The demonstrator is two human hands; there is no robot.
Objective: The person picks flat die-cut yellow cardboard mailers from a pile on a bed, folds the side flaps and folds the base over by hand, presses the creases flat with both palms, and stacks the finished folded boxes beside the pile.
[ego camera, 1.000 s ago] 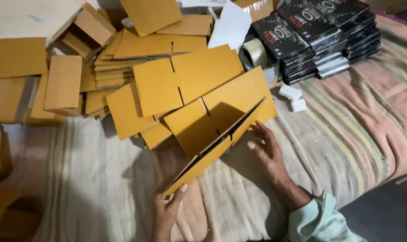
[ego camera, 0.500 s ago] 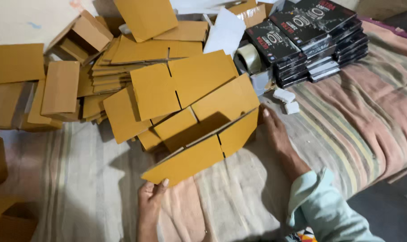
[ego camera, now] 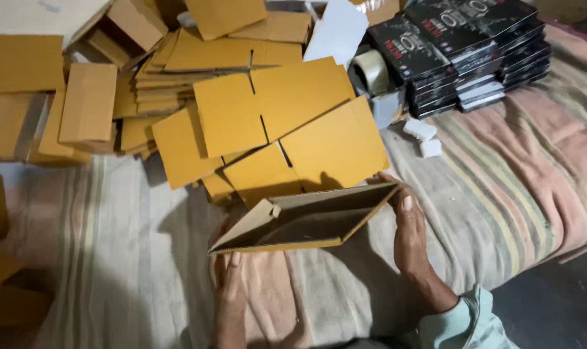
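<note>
I hold a flat brown cardboard box blank [ego camera: 306,220] partly opened into a sleeve, tilted so its inside faces me. My left hand [ego camera: 229,284] grips its near left end from below. My right hand [ego camera: 410,226] holds its right end, thumb on the edge. Just behind it lies an unfolded yellow-brown box blank [ego camera: 293,123] on a heap of flat blanks [ego camera: 177,64].
A striped cloth [ego camera: 500,194] covers the surface. A stack of dark flat packages [ego camera: 468,45] stands at the back right, with a tape roll [ego camera: 371,68] and two small white blocks [ego camera: 422,136] beside it. Folded cartons [ego camera: 87,103] pile up at the left.
The cardboard blank has been turned from standing on edge to lying nearly level and has opened into a sleeve. Both hands moved nearer with it.
</note>
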